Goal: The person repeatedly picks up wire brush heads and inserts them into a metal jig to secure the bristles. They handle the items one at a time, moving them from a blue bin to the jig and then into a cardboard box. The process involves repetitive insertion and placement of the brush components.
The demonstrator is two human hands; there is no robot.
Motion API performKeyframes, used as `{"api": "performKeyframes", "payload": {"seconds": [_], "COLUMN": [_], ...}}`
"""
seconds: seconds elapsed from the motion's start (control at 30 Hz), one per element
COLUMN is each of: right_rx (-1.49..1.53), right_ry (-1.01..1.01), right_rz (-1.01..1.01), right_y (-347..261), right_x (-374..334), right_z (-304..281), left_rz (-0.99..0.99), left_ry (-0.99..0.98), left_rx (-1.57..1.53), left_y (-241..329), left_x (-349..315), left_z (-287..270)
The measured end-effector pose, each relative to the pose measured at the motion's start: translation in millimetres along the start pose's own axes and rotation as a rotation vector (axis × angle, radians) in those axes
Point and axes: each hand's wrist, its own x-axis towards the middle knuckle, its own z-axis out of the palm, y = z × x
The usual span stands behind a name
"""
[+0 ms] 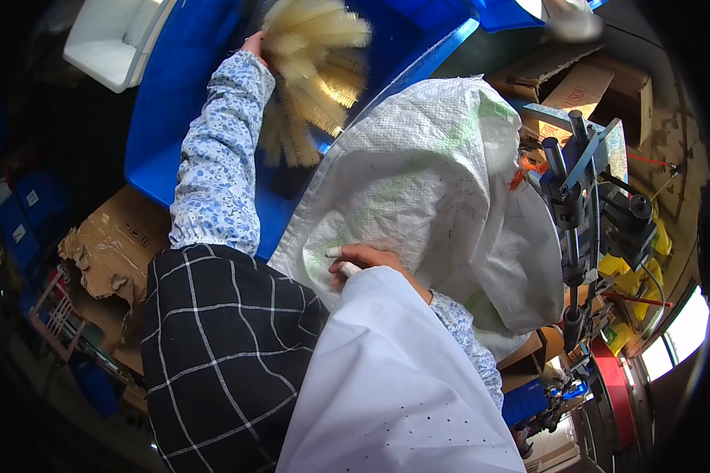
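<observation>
My left hand (254, 45) reaches far forward over a blue plastic bin, closed on a bundle of brushes (315, 67) with cream bristles fanned out. The bristles hide most of its fingers, and the bundle is slightly blurred. A large white woven sack (418, 165) with faint green marks lies beside the bin, overlapping its right edge. Against the sack's near part is my right hand (375, 258), its fingers loosely bent and apart, with white coverings on some fingertips. Nothing shows between those fingers. Blue-flowered sleeves cover both forearms.
The blue bin (154, 118) spans the far side, with a white tub (110, 47) at its far left. A metal machine (572, 197) with upright rods stands close on the right. Torn cardboard (118, 252) lies left; an open carton (584, 87) sits far right.
</observation>
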Motion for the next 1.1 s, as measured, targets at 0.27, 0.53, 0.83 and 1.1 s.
{"api": "performKeyframes", "payload": {"seconds": [0.27,0.53,0.83,1.1], "right_rx": [-0.022,-0.016,0.006,0.038], "right_ry": [0.017,-0.014,-0.009,-0.002], "right_rz": [0.028,-0.046,0.029,0.022], "right_y": [6,6,3,4], "right_x": [0,0,0,0], "right_z": [-2,-5,-4,-3], "left_rz": [0.046,-0.006,0.211,0.350], "left_ry": [-0.014,-0.001,0.490,0.521], "left_rx": [-0.219,0.759,1.277,1.308], "left_y": [29,31,-36,-25], "left_x": [-21,-55,23,13], "left_z": [15,-28,-105,-104]}}
